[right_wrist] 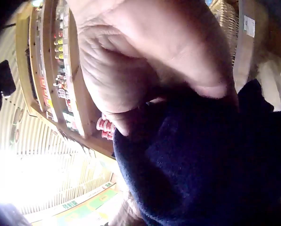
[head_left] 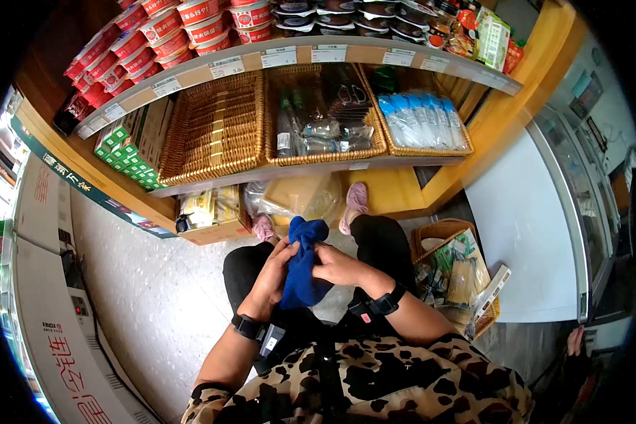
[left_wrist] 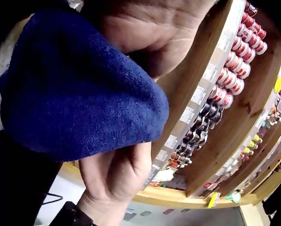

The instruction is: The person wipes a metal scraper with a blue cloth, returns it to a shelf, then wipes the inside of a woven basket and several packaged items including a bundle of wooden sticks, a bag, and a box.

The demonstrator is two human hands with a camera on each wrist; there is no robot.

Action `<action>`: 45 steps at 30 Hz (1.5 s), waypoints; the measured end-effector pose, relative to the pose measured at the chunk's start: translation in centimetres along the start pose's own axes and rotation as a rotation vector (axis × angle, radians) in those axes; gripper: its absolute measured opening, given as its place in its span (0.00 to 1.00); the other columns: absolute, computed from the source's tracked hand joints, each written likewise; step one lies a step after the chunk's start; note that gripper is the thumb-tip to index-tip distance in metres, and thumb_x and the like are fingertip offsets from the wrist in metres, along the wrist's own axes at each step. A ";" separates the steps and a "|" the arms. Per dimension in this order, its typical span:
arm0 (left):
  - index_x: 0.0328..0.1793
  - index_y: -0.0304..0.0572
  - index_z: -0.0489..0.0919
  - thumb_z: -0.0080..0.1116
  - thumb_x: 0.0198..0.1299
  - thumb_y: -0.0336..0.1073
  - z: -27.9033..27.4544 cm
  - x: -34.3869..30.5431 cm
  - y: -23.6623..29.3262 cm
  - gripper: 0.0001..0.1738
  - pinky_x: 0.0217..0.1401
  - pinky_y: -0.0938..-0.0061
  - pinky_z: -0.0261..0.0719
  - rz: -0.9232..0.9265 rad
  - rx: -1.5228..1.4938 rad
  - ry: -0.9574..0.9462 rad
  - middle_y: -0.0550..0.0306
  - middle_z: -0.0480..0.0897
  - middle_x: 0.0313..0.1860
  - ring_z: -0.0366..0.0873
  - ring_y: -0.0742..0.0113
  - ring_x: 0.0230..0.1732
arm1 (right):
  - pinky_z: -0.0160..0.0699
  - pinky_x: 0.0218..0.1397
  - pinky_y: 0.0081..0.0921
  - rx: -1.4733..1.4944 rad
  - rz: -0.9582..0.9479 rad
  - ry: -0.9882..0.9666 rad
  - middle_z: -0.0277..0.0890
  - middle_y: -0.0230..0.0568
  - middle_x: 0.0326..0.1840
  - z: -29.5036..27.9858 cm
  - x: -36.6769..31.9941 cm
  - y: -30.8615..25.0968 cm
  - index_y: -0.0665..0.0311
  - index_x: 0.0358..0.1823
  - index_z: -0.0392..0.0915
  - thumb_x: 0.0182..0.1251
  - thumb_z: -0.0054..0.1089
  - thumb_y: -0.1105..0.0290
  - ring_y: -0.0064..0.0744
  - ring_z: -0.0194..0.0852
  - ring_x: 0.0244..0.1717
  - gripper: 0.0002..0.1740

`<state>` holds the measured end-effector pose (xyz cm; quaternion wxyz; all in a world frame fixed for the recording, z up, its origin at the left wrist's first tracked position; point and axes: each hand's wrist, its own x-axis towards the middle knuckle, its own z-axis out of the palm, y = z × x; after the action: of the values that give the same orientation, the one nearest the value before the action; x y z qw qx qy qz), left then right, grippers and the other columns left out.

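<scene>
A blue cloth (head_left: 303, 265) is bunched between both hands, in front of the seated or squatting person's knees. My left hand (head_left: 268, 277) grips its left side, thumb toward the top. From the right, my right hand (head_left: 340, 266) holds the cloth with its fingers tucked into the folds. In the left wrist view the towel-like cloth (left_wrist: 88, 99) hangs in a broad fold, with the right hand (left_wrist: 116, 172) behind it. The right wrist view shows the dark cloth (right_wrist: 201, 160) beneath the right hand (right_wrist: 150, 56), whose fingertips are partly hidden.
Ahead stands a shelf with red tubs (head_left: 206, 30), an upper shelf edge (head_left: 279, 56) and a wicker basket (head_left: 215, 127) beside baskets of packaged goods. A cardboard box (head_left: 215, 232) sits on the floor. Right of the knees is a filled basket (head_left: 442, 230); a white freezer (head_left: 32, 304) flanks the left.
</scene>
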<state>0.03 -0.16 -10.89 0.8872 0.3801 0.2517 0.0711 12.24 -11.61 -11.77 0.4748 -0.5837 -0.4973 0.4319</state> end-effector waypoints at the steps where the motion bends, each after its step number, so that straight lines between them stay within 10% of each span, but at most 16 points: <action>1: 0.59 0.41 0.68 0.48 0.66 0.38 -0.1 -0.3 -0.2 0.18 0.47 0.76 0.77 0.000 -0.017 -0.008 0.57 0.77 0.46 0.77 0.70 0.44 | 0.64 0.60 0.31 0.012 0.032 -0.009 0.71 0.50 0.53 0.0 -0.6 -0.8 0.69 0.55 0.67 0.62 0.55 0.65 0.38 0.68 0.56 0.23; 19: 0.53 0.40 0.70 0.46 0.64 0.31 1.1 -0.1 -1.4 0.12 0.49 0.73 0.80 0.030 -0.090 -0.062 0.53 0.78 0.45 0.79 0.66 0.43 | 0.72 0.36 0.18 0.230 0.123 0.177 0.75 0.28 0.36 -2.1 -4.0 -3.8 0.67 0.43 0.76 0.65 0.58 0.61 0.15 0.70 0.35 0.16; 33: 0.53 0.43 0.69 0.47 0.63 0.35 -0.3 7.0 -0.8 0.12 0.50 0.68 0.79 -0.029 -0.260 -0.026 0.52 0.78 0.46 0.78 0.61 0.45 | 0.82 0.33 0.31 0.527 0.254 0.960 0.68 0.38 0.49 -21.5 2.6 8.4 0.61 0.54 0.66 0.65 0.54 0.63 0.31 0.71 0.48 0.19; 39: 0.74 0.51 0.49 0.44 0.62 0.32 -2.8 14.1 0.9 0.33 0.52 0.62 0.78 0.138 -0.222 0.040 0.44 0.74 0.53 0.77 0.54 0.49 | 0.83 0.38 0.31 0.575 0.399 1.023 0.58 0.44 0.63 -25.1 6.5 10.0 0.63 0.69 0.50 0.67 0.52 0.58 0.37 0.66 0.54 0.35; 45: 0.77 0.60 0.41 0.45 0.60 0.32 -4.6 19.5 3.1 0.40 0.49 0.64 0.78 0.271 -0.225 0.160 0.45 0.74 0.51 0.77 0.56 0.46 | 0.74 0.26 0.24 0.492 0.411 1.137 0.67 0.41 0.52 -25.1 8.4 11.2 0.65 0.68 0.54 0.66 0.54 0.62 0.29 0.68 0.39 0.33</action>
<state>14.75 11.14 -19.04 0.8835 0.3022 0.2583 0.2476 39.78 -6.99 -18.69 0.6912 -0.6787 0.0666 0.2390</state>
